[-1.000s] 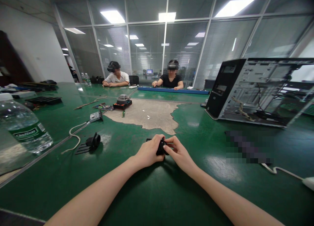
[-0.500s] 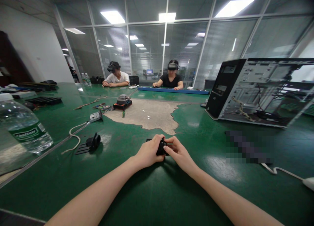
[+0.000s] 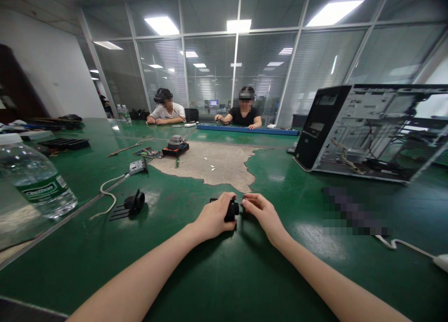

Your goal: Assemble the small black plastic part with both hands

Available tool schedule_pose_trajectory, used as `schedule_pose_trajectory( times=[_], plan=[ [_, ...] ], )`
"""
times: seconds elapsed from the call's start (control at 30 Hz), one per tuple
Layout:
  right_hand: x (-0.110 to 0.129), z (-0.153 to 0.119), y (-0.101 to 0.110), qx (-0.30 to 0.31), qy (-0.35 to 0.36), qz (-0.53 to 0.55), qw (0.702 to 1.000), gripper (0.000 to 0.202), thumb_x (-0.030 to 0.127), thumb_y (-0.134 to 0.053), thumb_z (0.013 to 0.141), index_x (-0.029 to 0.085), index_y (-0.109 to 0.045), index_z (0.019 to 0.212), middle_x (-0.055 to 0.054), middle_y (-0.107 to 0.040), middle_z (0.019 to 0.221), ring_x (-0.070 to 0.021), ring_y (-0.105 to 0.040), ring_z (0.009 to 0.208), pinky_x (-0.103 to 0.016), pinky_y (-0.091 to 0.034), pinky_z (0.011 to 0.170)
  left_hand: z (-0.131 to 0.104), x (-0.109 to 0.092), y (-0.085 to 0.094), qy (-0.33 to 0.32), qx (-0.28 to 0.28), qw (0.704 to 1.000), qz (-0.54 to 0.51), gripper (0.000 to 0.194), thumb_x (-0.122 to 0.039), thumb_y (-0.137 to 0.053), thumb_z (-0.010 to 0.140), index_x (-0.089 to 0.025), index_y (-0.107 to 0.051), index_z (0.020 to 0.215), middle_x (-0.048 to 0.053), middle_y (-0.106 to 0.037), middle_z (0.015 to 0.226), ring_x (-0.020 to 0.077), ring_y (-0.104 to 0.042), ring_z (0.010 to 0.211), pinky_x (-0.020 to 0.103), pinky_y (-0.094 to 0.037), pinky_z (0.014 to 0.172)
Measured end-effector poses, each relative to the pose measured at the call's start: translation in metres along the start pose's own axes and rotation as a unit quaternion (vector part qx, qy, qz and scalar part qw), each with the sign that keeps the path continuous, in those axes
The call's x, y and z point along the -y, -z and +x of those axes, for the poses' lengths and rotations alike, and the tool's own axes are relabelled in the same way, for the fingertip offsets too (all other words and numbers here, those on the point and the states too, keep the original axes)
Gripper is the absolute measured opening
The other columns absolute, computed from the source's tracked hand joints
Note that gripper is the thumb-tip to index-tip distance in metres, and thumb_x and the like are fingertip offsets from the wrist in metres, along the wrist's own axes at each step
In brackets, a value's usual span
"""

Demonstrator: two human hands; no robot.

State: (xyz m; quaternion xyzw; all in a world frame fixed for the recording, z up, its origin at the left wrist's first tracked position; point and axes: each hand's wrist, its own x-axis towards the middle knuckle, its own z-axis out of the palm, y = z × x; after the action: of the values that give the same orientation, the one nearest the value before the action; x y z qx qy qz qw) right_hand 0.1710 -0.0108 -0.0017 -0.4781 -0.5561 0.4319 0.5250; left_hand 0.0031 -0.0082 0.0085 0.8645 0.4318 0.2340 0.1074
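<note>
My left hand (image 3: 217, 213) is wrapped round a small black camera-like device (image 3: 232, 211), a dark body with a short round barrel facing right. Most of its body is hidden by my fingers. Just right of the barrel, with a narrow gap between, my right hand (image 3: 261, 213) pinches thumb and fingers together. A dark sliver shows at those fingertips, too small to name. Left of my hands, a black bracket with long prongs (image 3: 129, 205) lies on the green table (image 3: 196, 275).
An opened computer case (image 3: 324, 130) stands at right, near a blurred-out dark object (image 3: 353, 210) with a white cable. At left are a water bottle (image 3: 42, 186) and a metal part with a cable (image 3: 138, 166). A heatsink fan (image 3: 176, 145) sits farther back. Two people sit opposite.
My right hand has come off the black device and moved slightly right, uncovering the round barrel. My left hand keeps its hold. The person in black has raised a hand holding something dark.
</note>
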Motion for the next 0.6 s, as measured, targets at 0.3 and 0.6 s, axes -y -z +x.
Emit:
schedule_pose_trajectory(
  times=[0.3,0.6],
  plan=[
    [0.005,-0.007,-0.014,0.095,0.001,0.007,0.995,0.023,0.033,-0.061,0.068,0.018,-0.056,0.086,-0.002,-0.063,0.082,-0.0156,-0.059,0.077,-0.030,-0.046,0.072,-0.002,-0.001,-0.001,-0.017,-0.018,1.000,-0.005,0.055,-0.027,-0.058,0.066,-0.023,-0.029,0.113,0.005,-0.045,0.113,0.0213,-0.055,0.087,0.033,-0.046,0.070],
    [0.004,-0.013,-0.014,0.093,0.055,-0.034,0.994,0.016,0.033,-0.052,0.075,0.020,-0.051,0.084,-0.001,-0.057,0.086,-0.0159,-0.057,0.083,-0.028,-0.047,0.071,-0.002,0.000,-0.001,-0.031,-0.018,0.999,-0.006,0.053,-0.027,-0.057,0.068,-0.023,-0.029,0.112,0.005,-0.044,0.112,0.0202,-0.055,0.087,0.033,-0.046,0.071]
  ],
)
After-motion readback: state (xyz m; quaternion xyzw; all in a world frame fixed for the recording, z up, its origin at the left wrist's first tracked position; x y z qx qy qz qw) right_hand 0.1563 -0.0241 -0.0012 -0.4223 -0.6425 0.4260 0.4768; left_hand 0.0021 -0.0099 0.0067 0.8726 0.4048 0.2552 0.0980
